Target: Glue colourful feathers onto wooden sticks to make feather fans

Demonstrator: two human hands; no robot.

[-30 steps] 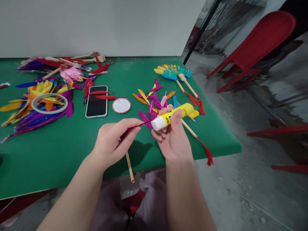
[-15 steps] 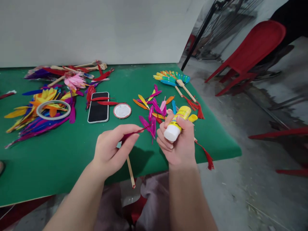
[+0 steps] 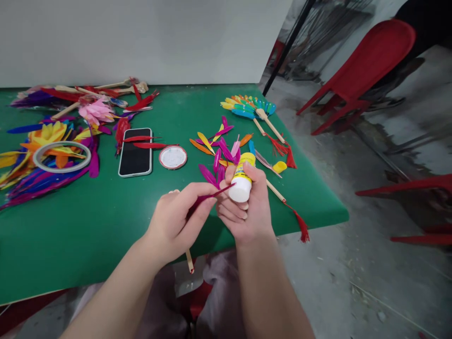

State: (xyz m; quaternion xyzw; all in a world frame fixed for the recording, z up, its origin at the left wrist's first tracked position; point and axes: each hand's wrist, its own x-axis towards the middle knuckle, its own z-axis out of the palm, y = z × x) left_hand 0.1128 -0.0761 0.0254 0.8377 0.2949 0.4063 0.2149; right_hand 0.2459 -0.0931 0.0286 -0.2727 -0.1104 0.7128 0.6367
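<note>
My left hand (image 3: 176, 221) pinches a thin red feather (image 3: 212, 195) by its quill; the feather's tip reaches the white end of a glue stick. My right hand (image 3: 243, 209) is wrapped round that yellow and white glue stick (image 3: 243, 179), white end toward me. A wooden stick (image 3: 189, 260) pokes out below my left hand over the table's front edge. Loose magenta, yellow and orange feathers (image 3: 221, 148) lie on the green table (image 3: 106, 216) just beyond my hands.
A black phone (image 3: 135, 157) and a round white lid (image 3: 173, 157) lie mid-table. A tape ring (image 3: 61, 156) sits on a heap of coloured feathers at left. A finished feather fan (image 3: 252, 107) with a red tassel lies at back right. Red chairs (image 3: 367, 66) stand right.
My right hand turned the glue stick from lying sideways to pointing its white end at me and brought it closer to my left hand; the red feather's tip now meets it.
</note>
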